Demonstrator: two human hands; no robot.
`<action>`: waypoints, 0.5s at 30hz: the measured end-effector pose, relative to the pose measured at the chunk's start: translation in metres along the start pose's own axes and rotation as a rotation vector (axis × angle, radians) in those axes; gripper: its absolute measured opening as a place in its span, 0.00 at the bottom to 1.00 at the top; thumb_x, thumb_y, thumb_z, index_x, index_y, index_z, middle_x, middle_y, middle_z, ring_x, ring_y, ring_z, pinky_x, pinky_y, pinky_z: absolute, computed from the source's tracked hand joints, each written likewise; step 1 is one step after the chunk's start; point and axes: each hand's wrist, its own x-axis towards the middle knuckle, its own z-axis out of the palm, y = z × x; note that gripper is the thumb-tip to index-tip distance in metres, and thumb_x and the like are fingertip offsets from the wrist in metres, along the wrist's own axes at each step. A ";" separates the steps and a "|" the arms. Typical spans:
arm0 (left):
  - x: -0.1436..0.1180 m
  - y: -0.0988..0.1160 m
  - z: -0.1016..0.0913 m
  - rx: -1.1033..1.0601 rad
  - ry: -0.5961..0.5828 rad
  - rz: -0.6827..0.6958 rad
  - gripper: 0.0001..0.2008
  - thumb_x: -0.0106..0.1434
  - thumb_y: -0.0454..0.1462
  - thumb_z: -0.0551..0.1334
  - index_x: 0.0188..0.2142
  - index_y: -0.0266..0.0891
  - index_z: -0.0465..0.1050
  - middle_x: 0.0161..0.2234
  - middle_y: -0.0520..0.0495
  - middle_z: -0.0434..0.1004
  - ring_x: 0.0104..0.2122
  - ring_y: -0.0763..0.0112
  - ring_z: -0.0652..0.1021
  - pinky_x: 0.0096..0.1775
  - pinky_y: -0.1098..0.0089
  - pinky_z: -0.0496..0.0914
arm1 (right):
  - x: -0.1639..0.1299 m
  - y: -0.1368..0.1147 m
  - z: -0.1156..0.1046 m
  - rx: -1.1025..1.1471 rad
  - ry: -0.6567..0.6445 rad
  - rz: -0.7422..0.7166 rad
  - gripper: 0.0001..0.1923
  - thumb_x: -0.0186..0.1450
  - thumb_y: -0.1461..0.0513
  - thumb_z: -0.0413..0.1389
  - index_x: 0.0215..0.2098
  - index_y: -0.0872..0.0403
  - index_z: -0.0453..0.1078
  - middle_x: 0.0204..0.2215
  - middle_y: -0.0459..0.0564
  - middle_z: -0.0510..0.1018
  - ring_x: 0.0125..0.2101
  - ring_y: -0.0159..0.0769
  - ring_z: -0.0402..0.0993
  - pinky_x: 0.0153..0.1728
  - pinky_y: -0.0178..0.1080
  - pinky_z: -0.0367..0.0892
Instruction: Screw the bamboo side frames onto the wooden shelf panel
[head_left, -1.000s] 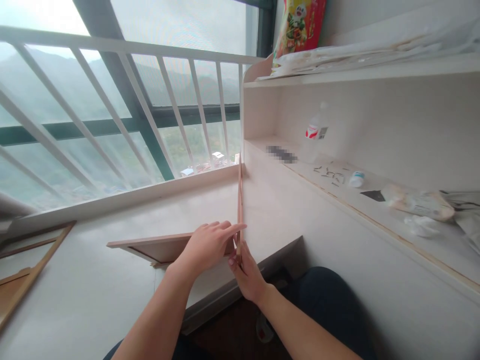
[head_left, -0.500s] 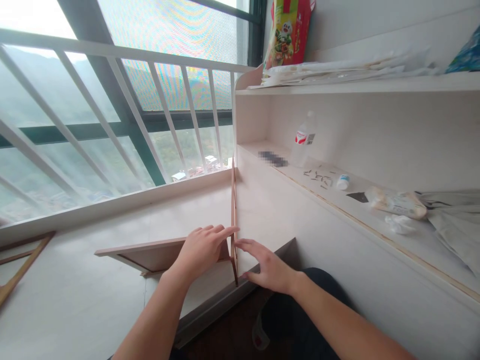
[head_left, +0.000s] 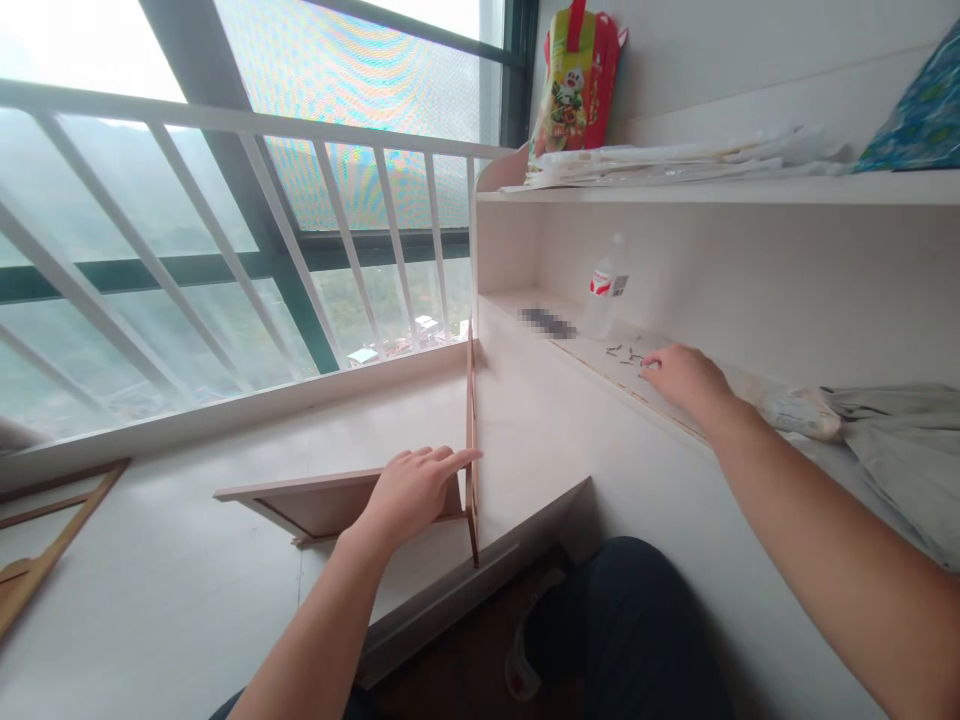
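Note:
My left hand (head_left: 420, 495) is closed over the corner where a wooden panel (head_left: 319, 502) meets a thin upright wooden frame (head_left: 471, 400), its index finger reaching across the frame's edge. The panel stands on its edge on the white surface (head_left: 202, 590), leaning at an angle. Over on the shelf, my right hand (head_left: 686, 382) has its fingertips pinched together among several small dark screws (head_left: 624, 354). Whether a screw is between those fingertips is too small to tell.
A clear plastic bottle (head_left: 604, 290) stands on the lower shelf, near a blurred dark item (head_left: 547, 322). Grey cloth (head_left: 900, 440) and a plastic packet (head_left: 802, 410) lie to the right. Another wooden frame (head_left: 67, 535) rests at far left. White railings (head_left: 337, 200) border the window.
My right hand has left the wooden frame and moved up and right to the screws on the shelf. My left hand stays on the panel. The view has shifted slightly.

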 end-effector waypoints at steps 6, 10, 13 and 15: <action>0.000 0.000 0.001 -0.005 0.008 0.006 0.31 0.67 0.28 0.50 0.63 0.60 0.66 0.46 0.53 0.82 0.44 0.63 0.80 0.41 0.64 0.67 | 0.010 -0.003 0.013 -0.068 -0.103 0.096 0.12 0.63 0.60 0.58 0.42 0.50 0.83 0.44 0.60 0.81 0.42 0.49 0.77 0.39 0.44 0.68; 0.000 0.000 0.001 0.001 -0.002 -0.003 0.32 0.67 0.28 0.50 0.64 0.60 0.66 0.46 0.52 0.82 0.43 0.63 0.80 0.42 0.64 0.68 | 0.006 -0.003 0.016 -0.051 -0.074 0.120 0.14 0.64 0.60 0.57 0.43 0.49 0.83 0.39 0.58 0.82 0.38 0.48 0.77 0.36 0.42 0.66; 0.000 0.001 0.001 -0.003 -0.004 -0.010 0.32 0.67 0.28 0.51 0.64 0.61 0.65 0.46 0.53 0.82 0.43 0.64 0.80 0.42 0.64 0.68 | 0.006 0.000 0.019 -0.047 -0.059 0.087 0.12 0.64 0.61 0.56 0.40 0.51 0.82 0.38 0.58 0.83 0.37 0.46 0.76 0.36 0.40 0.64; 0.000 0.001 0.001 -0.011 -0.003 -0.013 0.32 0.67 0.28 0.51 0.64 0.61 0.66 0.47 0.53 0.82 0.43 0.64 0.80 0.42 0.65 0.68 | 0.007 0.002 0.020 -0.042 -0.058 0.072 0.12 0.65 0.61 0.56 0.40 0.52 0.82 0.39 0.58 0.83 0.38 0.45 0.75 0.36 0.40 0.63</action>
